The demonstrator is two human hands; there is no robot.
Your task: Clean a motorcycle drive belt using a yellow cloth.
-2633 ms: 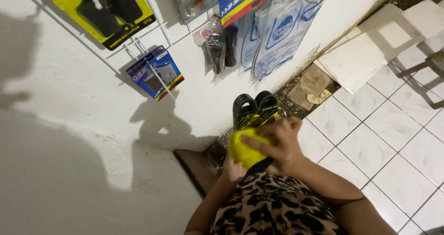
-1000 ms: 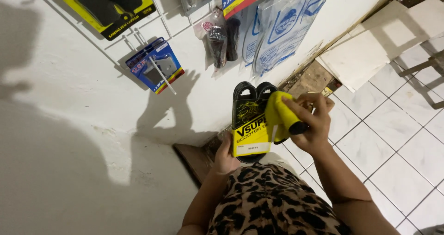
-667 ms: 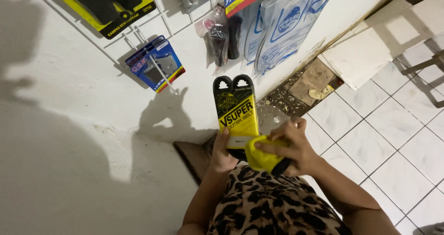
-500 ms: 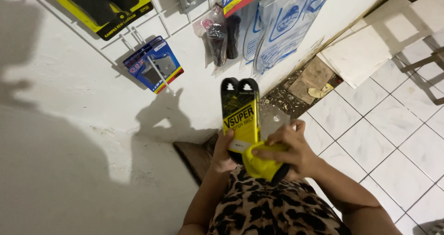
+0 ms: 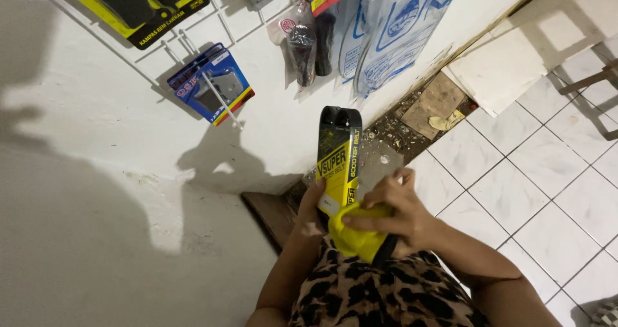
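My left hand [image 5: 313,205] grips the upright yellow-sleeved black belt [image 5: 337,153], my right hand [image 5: 393,205] apparently pressing a yellow cloth [image 5: 354,237] against it.

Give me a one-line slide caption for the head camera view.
Left hand holds a yellow-sleeved black belt upright while the right hand presses a yellow cloth to it.

belt pack [image 5: 338,163] betw. hands, cloth [image 5: 357,237] in front, wall packs [image 5: 211,85] behind
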